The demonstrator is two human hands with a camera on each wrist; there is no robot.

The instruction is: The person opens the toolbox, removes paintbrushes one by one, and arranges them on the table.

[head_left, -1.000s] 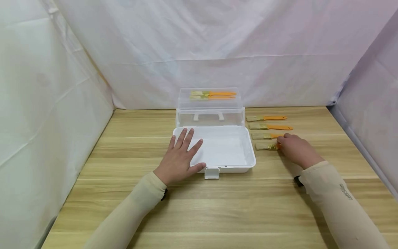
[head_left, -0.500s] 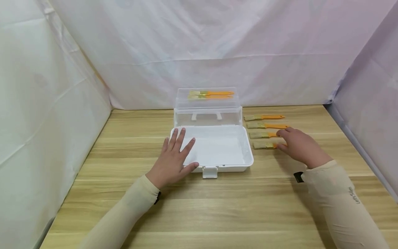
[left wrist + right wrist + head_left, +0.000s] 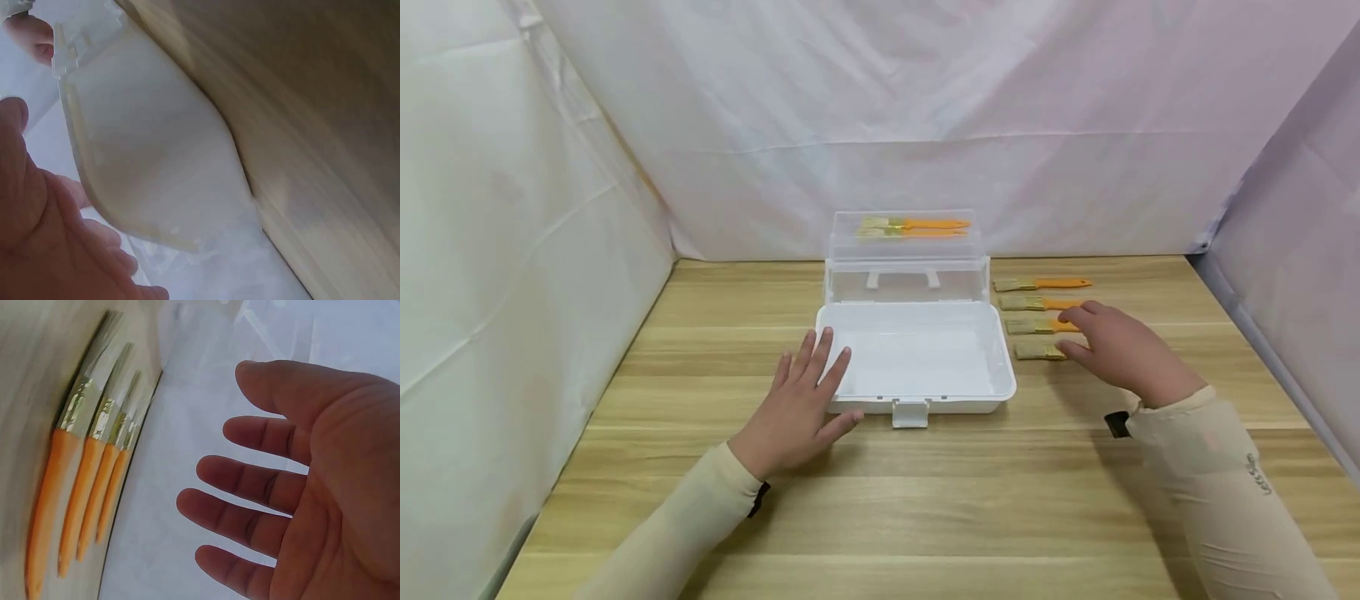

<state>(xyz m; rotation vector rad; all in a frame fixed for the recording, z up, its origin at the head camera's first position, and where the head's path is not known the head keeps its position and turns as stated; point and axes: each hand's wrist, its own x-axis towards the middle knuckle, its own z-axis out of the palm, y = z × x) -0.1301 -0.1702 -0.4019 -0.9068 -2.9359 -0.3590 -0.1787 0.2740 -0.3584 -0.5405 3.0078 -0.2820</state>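
Note:
A white plastic box (image 3: 925, 354) stands in the middle of the table, its clear lid raised at the back. My left hand (image 3: 793, 408), fingers spread, reaches over the box's front left corner and holds nothing. To the right of the box lie several flat paintbrushes (image 3: 1063, 283) in a row, with orange handles and pale bristles. Above the nearer brush handles hovers my right hand (image 3: 1131, 354), partly hiding them in the head view. In the right wrist view its fingers (image 3: 240, 475) are apart and hold nothing, with the orange handles (image 3: 47, 500) off to the side.
Two more brushes (image 3: 936, 224) show in the raised clear lid (image 3: 842, 246). A white latch (image 3: 910, 413) hangs at the box's front. White cloth walls (image 3: 737, 192) enclose the wooden table (image 3: 925, 517) at the back and both sides.
My left hand has drawn back toward me and left, uncovering more of the box. My right hand has risen off the nearest brush handles and its fingers have loosened. The brushes stay in place.

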